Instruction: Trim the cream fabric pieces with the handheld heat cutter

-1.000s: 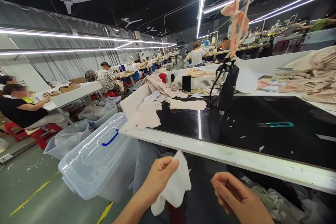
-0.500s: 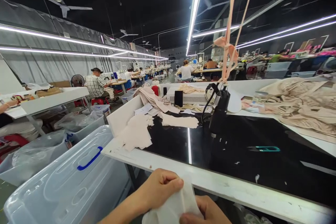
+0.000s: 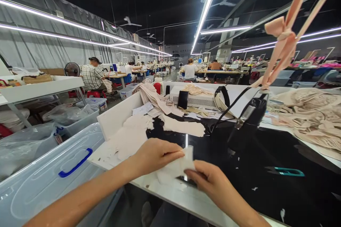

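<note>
Head view, lower centre: left hand (image 3: 154, 156) and right hand (image 3: 213, 184) both pinch a small white cloth piece (image 3: 177, 166) just above the near edge of the table (image 3: 255, 170). The piece is not yet laid down; scissors (image 3: 289, 172) lie untouched, lower right.

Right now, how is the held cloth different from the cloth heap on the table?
The held cloth is white and small; the heap is beige and big. The left hand and right hand pinch the held cloth; the heap lies untouched. Both are fabric.
</note>
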The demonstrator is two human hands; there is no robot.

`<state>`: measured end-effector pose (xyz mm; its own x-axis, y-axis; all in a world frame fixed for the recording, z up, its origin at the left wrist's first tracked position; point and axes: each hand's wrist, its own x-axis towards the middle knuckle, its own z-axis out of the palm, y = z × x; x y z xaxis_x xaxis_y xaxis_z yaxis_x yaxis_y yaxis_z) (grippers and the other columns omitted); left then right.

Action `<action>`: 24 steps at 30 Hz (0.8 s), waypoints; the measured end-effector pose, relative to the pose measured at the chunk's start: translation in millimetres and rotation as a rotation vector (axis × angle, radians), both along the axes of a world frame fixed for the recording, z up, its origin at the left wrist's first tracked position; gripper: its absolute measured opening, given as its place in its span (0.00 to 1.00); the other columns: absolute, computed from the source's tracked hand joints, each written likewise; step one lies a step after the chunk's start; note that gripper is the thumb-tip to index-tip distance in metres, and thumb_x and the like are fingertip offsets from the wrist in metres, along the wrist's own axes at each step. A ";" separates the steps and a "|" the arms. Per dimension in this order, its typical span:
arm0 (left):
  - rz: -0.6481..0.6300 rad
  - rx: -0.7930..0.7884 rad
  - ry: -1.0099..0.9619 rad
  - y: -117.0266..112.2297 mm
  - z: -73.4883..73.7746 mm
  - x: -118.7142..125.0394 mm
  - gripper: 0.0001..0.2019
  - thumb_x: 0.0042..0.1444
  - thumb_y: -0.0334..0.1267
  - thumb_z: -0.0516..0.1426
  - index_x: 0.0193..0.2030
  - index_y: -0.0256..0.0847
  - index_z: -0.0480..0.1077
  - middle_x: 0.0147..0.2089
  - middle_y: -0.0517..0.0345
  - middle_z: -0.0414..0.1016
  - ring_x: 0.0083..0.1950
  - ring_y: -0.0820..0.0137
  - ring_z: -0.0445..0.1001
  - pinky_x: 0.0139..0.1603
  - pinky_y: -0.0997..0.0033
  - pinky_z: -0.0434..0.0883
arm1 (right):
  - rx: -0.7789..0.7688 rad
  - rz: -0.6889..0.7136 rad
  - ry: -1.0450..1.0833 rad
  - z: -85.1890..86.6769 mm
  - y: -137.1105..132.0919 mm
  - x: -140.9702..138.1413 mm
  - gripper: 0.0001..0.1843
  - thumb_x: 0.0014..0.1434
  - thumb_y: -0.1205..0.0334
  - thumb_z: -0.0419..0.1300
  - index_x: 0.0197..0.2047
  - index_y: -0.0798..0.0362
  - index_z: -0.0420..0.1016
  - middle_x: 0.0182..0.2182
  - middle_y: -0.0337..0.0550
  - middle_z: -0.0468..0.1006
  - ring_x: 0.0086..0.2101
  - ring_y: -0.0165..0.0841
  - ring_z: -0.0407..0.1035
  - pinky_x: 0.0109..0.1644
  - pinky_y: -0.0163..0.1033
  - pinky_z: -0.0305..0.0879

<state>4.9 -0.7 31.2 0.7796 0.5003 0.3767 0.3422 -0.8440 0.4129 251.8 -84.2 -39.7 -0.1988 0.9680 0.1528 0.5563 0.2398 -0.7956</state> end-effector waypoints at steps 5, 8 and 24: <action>-0.091 0.815 0.064 14.3 -35.1 6.3 0.21 0.90 0.53 0.48 0.60 0.47 0.81 0.32 0.63 0.74 0.31 0.69 0.70 0.29 0.64 0.56 | 0.473 -0.133 -0.512 -7.4 47.5 27.6 0.26 0.76 0.72 0.51 0.62 0.43 0.87 0.50 0.42 0.90 0.46 0.35 0.87 0.47 0.35 0.80; -0.074 0.805 0.136 8.7 -71.7 12.3 0.24 0.85 0.63 0.54 0.60 0.45 0.79 0.37 0.61 0.79 0.33 0.66 0.74 0.31 0.63 0.63 | 0.490 -0.146 -0.707 -23.5 61.0 39.8 0.27 0.74 0.77 0.55 0.60 0.43 0.89 0.48 0.42 0.92 0.45 0.38 0.87 0.43 0.37 0.81; -0.068 0.553 0.227 11.6 -92.0 -1.5 0.10 0.82 0.48 0.64 0.60 0.47 0.79 0.49 0.57 0.82 0.47 0.63 0.80 0.51 0.63 0.76 | 0.607 -0.103 -0.846 -36.0 40.7 40.5 0.37 0.65 0.87 0.52 0.63 0.45 0.85 0.55 0.45 0.90 0.53 0.39 0.84 0.52 0.42 0.79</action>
<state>3.4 11.0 -60.7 0.8944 0.2234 0.3876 0.3078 -0.9361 -0.1706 292.3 -43.5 -75.8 -0.3887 0.7935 0.4682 0.9157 0.3889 0.1010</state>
